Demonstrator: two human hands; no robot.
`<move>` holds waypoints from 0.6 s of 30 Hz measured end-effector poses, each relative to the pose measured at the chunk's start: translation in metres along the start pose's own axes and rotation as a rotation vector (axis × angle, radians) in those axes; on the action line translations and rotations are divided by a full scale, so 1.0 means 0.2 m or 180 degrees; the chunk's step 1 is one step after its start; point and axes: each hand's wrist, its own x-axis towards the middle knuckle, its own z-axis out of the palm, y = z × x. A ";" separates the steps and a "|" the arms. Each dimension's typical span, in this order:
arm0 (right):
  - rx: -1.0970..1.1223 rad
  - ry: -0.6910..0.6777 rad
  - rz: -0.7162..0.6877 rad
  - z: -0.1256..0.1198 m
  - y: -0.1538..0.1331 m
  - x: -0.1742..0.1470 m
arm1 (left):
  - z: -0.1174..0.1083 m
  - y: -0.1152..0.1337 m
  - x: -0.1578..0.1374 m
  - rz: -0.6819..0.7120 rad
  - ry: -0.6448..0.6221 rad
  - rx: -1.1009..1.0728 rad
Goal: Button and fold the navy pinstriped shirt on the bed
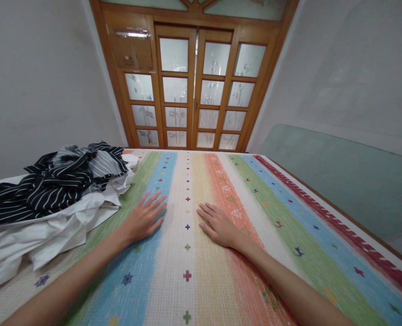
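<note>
My left hand lies palm down on the blue stripe of a colourful striped cloth, fingers spread and holding nothing. On the yellow and orange stripes rests my right hand, also palm down with its fingers stretched out. A gap separates the two hands, and a row of small crosses runs along the cloth between them. Left of my left hand, apart from it, sits a heap of clothes: a crumpled black garment with white stripes on top of a white garment.
Beyond the far edge of the cloth stand wooden doors with frosted glass panes. A pale green panel borders the right side. Light grey walls rise on both sides.
</note>
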 end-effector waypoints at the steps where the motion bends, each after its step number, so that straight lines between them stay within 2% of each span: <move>1: 0.0004 -0.0009 0.0006 0.00 0.00 0.00 | -0.06 -0.05 0.00 -0.0059 0.0155 0.0132; 4: 0.0008 -0.0045 0.0021 0.00 0.00 0.00 | -0.28 -0.20 0.02 -0.0584 0.0689 0.0469; 7: 0.0019 -0.0058 0.0021 0.00 -0.01 0.00 | -0.51 -0.33 0.04 -0.1448 0.1232 0.0794; 9: 0.0038 -0.0044 0.0023 0.00 0.00 0.00 | -0.60 -0.41 0.03 -0.2027 0.1467 0.0931; 11: 0.0067 -0.0018 0.0042 0.00 0.00 0.00 | -0.62 -0.49 -0.01 -0.2609 0.1540 0.0977; 13: 0.0082 -0.0017 0.0057 0.00 0.00 0.00 | -0.56 -0.56 -0.08 -0.3229 0.1249 0.0799; 15: 0.0057 -0.0056 0.0065 0.00 -0.01 0.00 | -0.46 -0.61 -0.14 -0.3754 0.0503 0.0493; 16: 0.0038 -0.0078 0.0071 0.00 -0.01 0.00 | -0.41 -0.62 -0.17 -0.3833 0.0214 0.0539; 18: 0.0018 -0.0098 0.0090 -0.01 -0.01 0.00 | -0.34 -0.64 -0.20 -0.3897 -0.0038 0.0691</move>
